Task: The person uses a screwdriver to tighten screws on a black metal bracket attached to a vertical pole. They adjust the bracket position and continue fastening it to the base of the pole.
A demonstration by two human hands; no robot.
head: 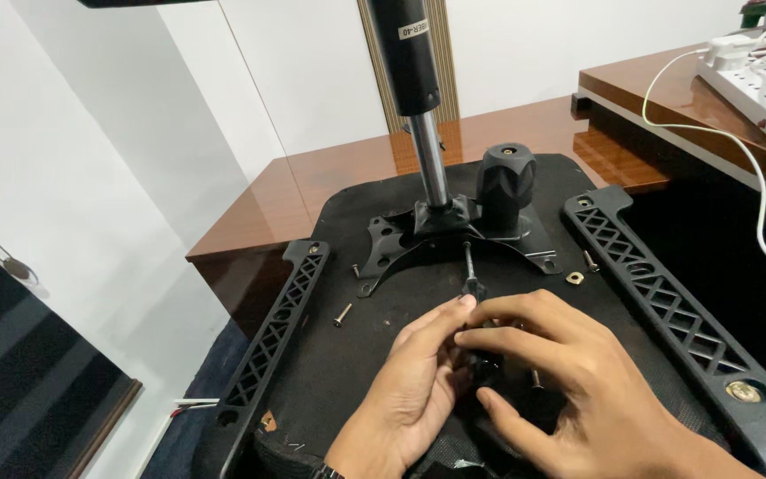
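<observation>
Both hands meet low over the upturned office-chair seat (383, 355). The left hand (414, 390) curls half closed, its fingertips pinching a slim black lever (470, 266) that runs away from the hands toward the metal tilt plate (401, 241). The right hand (569, 372) closes loosely around the lever's near end, index finger laid across it; how firmly it grips I cannot tell.

Beyond the hands, the tilt plate carries the chrome gas-lift column (429, 160) and a black tension knob (505, 182). A loose bolt (342, 314) lies left of the left hand, another bolt (590, 261) and a brass-coloured washer (574, 278) lie ahead of the right hand. Two black lattice armrest brackets (667, 284) flank the hands, leaving a bare strip of seat fabric between them.

The seat rests on a glossy wooden worktop (330, 177) whose left edge drops off left of the left hand to dark carpet. Far beyond the right hand sits a white power strip (755, 80) with trailing white cables (760, 204). White walls stand behind.
</observation>
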